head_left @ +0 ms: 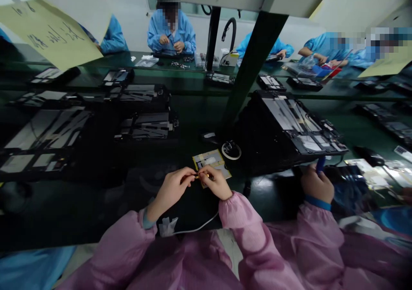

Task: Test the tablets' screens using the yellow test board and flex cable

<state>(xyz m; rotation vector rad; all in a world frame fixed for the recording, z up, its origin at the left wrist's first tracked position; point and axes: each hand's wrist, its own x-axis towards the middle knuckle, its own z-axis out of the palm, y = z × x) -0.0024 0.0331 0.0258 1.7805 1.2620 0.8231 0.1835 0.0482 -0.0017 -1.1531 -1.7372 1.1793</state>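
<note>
My left hand and my right hand meet above the table, thumbs and fingers pinched together. Between the fingertips of both is a small gold-coloured piece; its exact kind is too small to make out. Just behind my hands lies a flat silver-grey panel with yellow edges, with a white label on top and part of it hidden by my right hand. A round white-rimmed roll rests right behind the panel.
Stacks of black device housings stand to the right, with more housings to the left. A dark green post rises ahead. A co-worker's hand holds a blue tool at right. A white cable runs along the near edge.
</note>
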